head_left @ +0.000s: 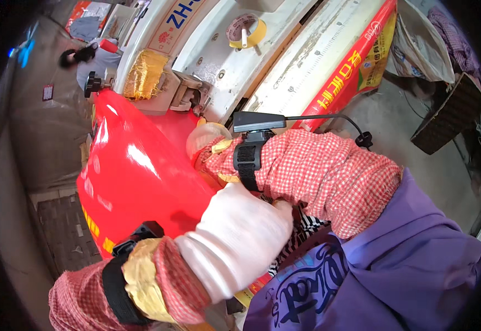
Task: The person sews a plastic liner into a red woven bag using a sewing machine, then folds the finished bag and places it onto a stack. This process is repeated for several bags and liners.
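A large glossy red plastic sheet [135,165], perhaps a bag, drapes down from the sewing machine [188,91] on the left. My right hand [207,138], in a pale glove, rests at the sheet's edge just below the machine's needle area. Its fingers are blurred and partly hidden. My left hand [246,215], covered in white cloth, reaches under my right forearm, beside the sheet. Its fingers are out of sight, so its grip does not show. Black-and-white striped cloth [301,226] shows next to it. Both forearms wear red checked sleeves with black straps.
A roll of yellow tape [246,31] lies on the white machine bed. Beyond it runs a white board with a ruler scale [301,60], edged by red and yellow printed plastic [351,71]. A dark slab [447,113] stands at right. Another person [94,58] is at far left.
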The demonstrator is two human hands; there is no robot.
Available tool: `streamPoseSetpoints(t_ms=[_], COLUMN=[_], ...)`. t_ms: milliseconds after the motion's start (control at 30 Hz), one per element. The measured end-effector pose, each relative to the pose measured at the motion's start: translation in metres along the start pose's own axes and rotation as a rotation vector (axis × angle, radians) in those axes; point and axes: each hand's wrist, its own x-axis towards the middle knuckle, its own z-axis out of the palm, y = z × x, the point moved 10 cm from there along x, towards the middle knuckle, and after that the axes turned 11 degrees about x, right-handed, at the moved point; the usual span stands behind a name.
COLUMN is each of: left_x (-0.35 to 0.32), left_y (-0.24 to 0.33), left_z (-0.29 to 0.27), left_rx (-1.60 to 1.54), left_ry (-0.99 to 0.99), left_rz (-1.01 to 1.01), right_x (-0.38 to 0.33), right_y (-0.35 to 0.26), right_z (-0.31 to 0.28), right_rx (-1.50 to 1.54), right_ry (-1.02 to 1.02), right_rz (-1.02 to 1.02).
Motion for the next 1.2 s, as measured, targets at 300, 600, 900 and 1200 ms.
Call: streamPoseSetpoints(t_ms=[300,600,900,1200], left_x=[-0.067,-0.035,0.002,-0.036], left_y=[-0.14,0.007,-0.14,-0.28], left_z=[-0.067,0.003,0.083,0.151], left_rx=[0.48,0.013,0.107,-0.037], left_ry=[0.052,0.189,0.361,0.555], left_rz=[-0.189,0.053,-0.501,-0.891], right_x=[-0.013,-0.038,0.003,-0.049], right_y=[-0.006,0.039,0.025,0.038], right_z=[0.004,-0.03,-0.052,-0.092], right_rx=[-0.386,-0.336,0.444,0.738], right_ry=[0.266,0.015,-0.49,-0.421], right_rz=[0.329,-0.672,-0.861,-0.786])
